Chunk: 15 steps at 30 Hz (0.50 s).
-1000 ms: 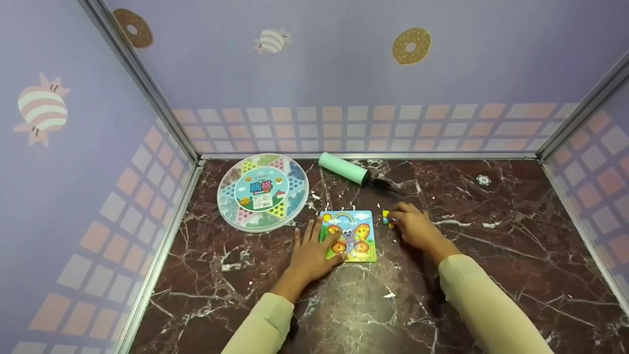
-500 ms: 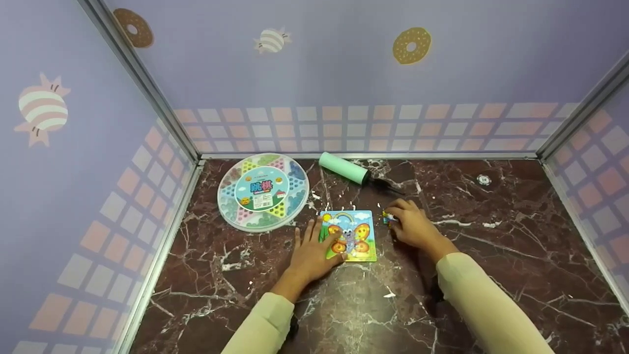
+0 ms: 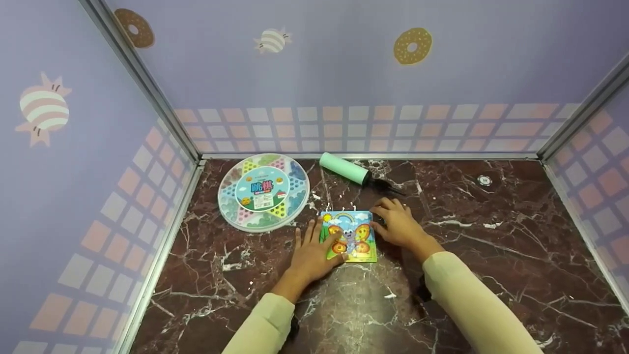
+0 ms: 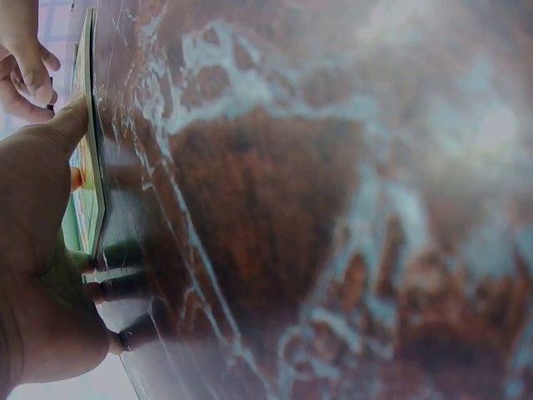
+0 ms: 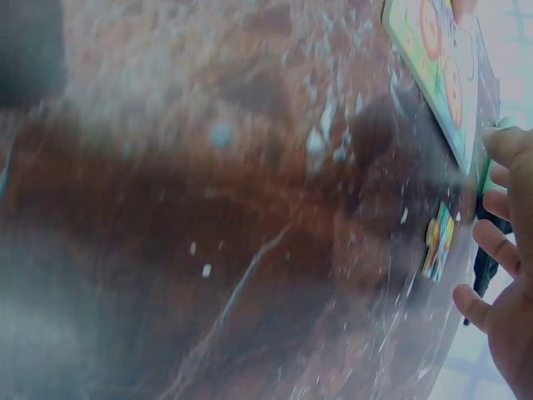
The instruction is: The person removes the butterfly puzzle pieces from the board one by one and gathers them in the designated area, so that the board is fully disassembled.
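Note:
A square butterfly picture puzzle board (image 3: 363,231) lies flat at the middle of the table in the head view. My left hand (image 3: 312,250) rests on its left side, fingers spread and thumb along the lower edge. At the upper right edge of the board, my right hand (image 3: 397,223) has thumb and forefinger drawn together. Between those fingertips, the left wrist view shows a small, thin puzzle piece (image 4: 52,92) edge-on, dark and mostly hidden. Another colourful puzzle piece (image 5: 438,242) lies on the table under the right hand, which covers it in the head view.
A round Chinese checkers set (image 3: 231,189) lies at the back left. Behind the board is a mint green hand pump (image 3: 344,168) with a black end. A white poker chip (image 3: 484,180) sits at the back right. Patterned walls (image 3: 314,73) enclose the dark marbled table (image 3: 491,275).
My right hand has moved left from the small puzzle pieces to the board's right edge, with a piece at its fingertips. The left hand and the board have stayed in place.

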Each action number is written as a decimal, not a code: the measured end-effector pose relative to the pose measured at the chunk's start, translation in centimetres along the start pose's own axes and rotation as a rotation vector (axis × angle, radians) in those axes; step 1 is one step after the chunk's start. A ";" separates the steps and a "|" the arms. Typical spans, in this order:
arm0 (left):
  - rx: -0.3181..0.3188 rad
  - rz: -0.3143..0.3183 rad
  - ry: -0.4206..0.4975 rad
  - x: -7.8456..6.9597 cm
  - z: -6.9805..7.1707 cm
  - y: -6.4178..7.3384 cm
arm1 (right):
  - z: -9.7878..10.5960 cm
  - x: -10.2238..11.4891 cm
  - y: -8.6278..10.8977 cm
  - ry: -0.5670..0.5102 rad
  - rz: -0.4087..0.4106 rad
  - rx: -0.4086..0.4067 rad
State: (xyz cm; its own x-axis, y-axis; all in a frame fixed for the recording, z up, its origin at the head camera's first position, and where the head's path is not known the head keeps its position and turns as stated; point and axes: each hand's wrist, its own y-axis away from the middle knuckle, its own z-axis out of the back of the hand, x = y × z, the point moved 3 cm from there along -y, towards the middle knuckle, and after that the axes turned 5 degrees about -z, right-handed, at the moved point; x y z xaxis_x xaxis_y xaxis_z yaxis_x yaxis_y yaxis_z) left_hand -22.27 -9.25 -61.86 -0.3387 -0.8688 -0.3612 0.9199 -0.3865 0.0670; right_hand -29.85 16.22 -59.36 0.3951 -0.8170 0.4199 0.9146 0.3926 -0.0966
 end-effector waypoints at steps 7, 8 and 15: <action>0.010 0.009 0.019 -0.1 0.1 0.0 | -0.7 1.3 -0.5 0.005 0.025 0.014; 0.010 0.009 0.015 0.0 0.1 -0.1 | -0.8 1.4 -0.5 0.004 0.029 0.015; 0.013 0.014 0.011 0.0 0.0 -0.1 | -1.8 2.4 -0.9 0.030 0.019 0.063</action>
State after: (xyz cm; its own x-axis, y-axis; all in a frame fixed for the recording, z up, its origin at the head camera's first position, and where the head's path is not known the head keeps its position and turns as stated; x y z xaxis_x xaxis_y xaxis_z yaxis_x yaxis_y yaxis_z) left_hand -22.34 -9.25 -61.83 -0.3236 -0.8708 -0.3702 0.9217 -0.3785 0.0845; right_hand -29.55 13.13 -59.83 0.4155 -0.8210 0.3915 0.9000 0.4333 -0.0467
